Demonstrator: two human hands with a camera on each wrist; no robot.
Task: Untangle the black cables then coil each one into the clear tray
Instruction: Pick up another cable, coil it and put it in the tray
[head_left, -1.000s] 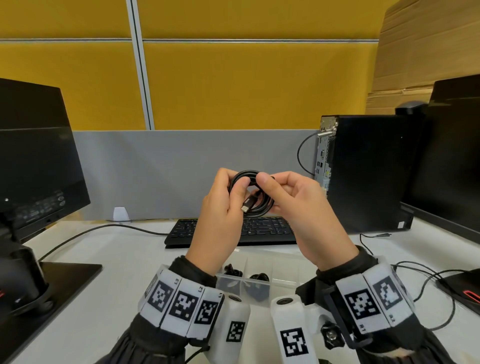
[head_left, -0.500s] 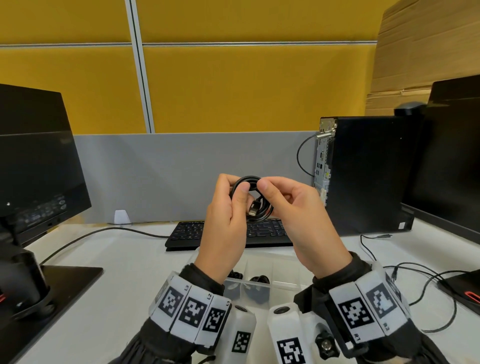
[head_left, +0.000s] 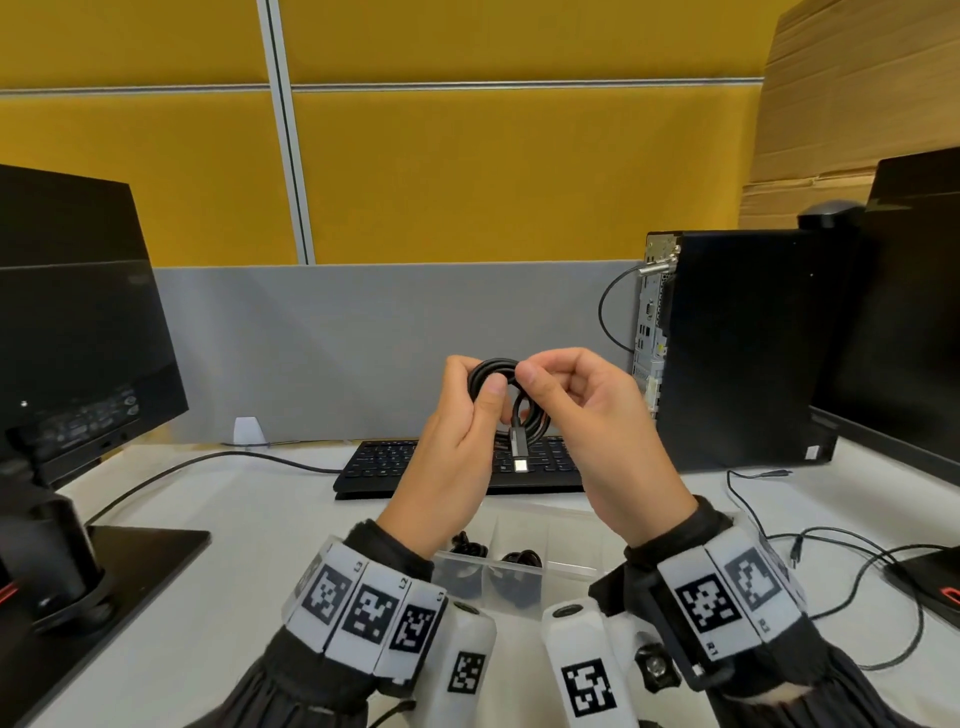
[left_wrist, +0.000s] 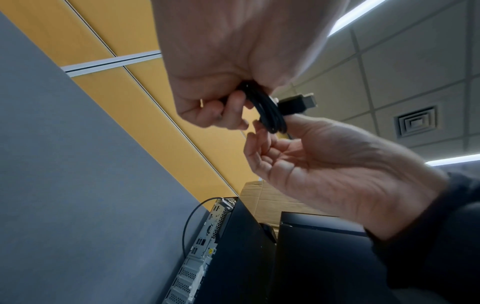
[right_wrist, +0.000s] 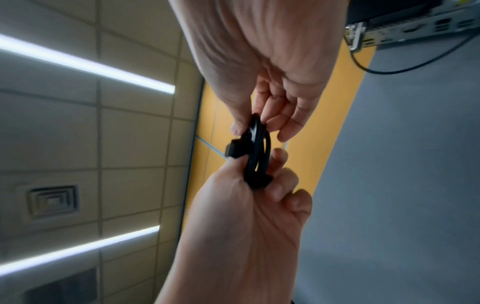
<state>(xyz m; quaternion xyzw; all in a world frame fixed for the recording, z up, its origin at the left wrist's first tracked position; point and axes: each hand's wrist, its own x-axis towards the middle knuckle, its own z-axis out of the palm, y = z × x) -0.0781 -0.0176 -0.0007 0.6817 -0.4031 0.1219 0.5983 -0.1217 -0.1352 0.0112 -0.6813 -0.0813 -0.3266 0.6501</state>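
Note:
I hold a small coil of black cable (head_left: 485, 366) at chest height above the desk. My left hand (head_left: 475, 379) grips its left side, thumb pressed on the loops. My right hand (head_left: 537, 374) pinches the coil's top between thumb and forefinger. A silver-tipped USB plug (head_left: 519, 457) hangs down from the coil. In the left wrist view the coil (left_wrist: 270, 115) runs between both hands with the plug (left_wrist: 298, 105) sticking out. The right wrist view shows the coil (right_wrist: 255, 152), blurred. Below my wrists lies the clear tray (head_left: 566, 569), with coiled black cables (head_left: 519, 558) in it.
A black keyboard (head_left: 395, 465) lies behind the tray. A monitor (head_left: 67, 322) on its stand (head_left: 119, 561) is at the left, a PC tower (head_left: 737, 348) and second monitor (head_left: 914, 322) at the right. Thin loose cables (head_left: 841, 535) trail over the desk's right side.
The plug end has swung out of the coil's middle and now hangs straight down below it. My right thumb and forefinger have shifted to the coil's top.

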